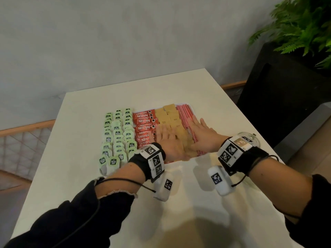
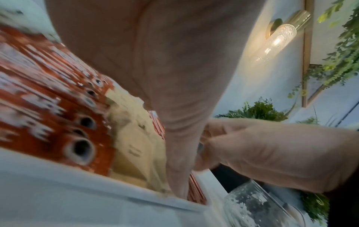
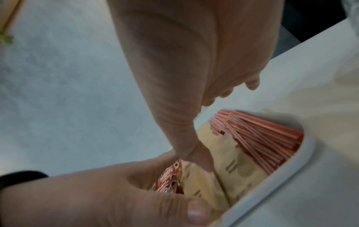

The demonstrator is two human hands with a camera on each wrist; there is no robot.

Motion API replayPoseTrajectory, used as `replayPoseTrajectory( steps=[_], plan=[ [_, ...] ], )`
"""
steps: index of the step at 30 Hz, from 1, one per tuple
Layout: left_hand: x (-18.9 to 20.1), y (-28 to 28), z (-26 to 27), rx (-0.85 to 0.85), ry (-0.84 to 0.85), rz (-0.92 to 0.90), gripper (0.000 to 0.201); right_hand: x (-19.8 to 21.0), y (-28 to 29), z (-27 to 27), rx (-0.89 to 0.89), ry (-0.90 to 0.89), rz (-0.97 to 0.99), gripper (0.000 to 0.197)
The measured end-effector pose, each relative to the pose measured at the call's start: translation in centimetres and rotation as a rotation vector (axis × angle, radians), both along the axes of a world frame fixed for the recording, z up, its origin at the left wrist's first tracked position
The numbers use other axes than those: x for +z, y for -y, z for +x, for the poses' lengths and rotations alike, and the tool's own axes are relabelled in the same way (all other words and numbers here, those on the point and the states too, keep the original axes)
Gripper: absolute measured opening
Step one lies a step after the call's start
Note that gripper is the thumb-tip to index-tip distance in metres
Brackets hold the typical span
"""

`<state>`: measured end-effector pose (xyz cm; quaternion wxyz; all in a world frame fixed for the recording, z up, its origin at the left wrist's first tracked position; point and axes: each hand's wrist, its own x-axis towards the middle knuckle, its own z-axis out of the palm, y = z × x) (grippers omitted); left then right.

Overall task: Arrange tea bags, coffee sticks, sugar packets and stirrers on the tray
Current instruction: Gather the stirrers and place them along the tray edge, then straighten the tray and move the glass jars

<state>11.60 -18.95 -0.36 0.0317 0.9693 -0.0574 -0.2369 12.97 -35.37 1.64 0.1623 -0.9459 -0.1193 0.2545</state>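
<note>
A white tray (image 1: 192,109) on the white table holds red Nescafe coffee sticks (image 1: 144,127), brown sugar packets (image 1: 169,115) and red-and-white stirrers (image 1: 184,113). Green tea bags (image 1: 117,135) lie in rows to the left of the sticks. My left hand (image 1: 166,138) lies flat, fingers straight, on the sugar packets beside the coffee sticks. My right hand (image 1: 200,131) rests flat with spread fingers over the stirrers and sugar packets. The thumbs meet above the near packets. The left wrist view shows coffee sticks (image 2: 58,107), sugar packets (image 2: 132,138) and tray rim (image 2: 97,192). In the right wrist view are stirrers (image 3: 262,138) and sugar packets (image 3: 233,169).
A fern (image 1: 300,29) in a tall black planter (image 1: 286,97) stands off the table's right side. A wood-framed mesh rail (image 1: 26,135) runs behind the left edge. A grey wall backs the table. Bare tabletop (image 1: 179,203) lies between the tray and me.
</note>
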Motion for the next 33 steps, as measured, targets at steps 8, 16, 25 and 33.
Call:
replayPoseTrajectory(
  steps=[8,16,25,33],
  plan=[
    [0.8,-8.3,-4.1,0.253,0.091,0.088,0.137,-1.1,-2.2,-2.8,-0.169,0.009,-0.148,0.154],
    [-1.6,-13.9,-5.7,0.457,-0.011,0.053,0.145,-1.2,-2.9,-2.7,-0.259,0.016,-0.051,0.147],
    [-0.9,-16.2,-2.1,0.525,-0.009,0.001,0.152,-1.3,-4.9,1.4,-0.221,0.010,-0.079,0.153],
    [-0.4,-18.1,1.2,0.481,-0.022,0.006,0.157,-1.8,-7.0,4.2,-0.242,0.079,-0.119,0.146]
  ],
)
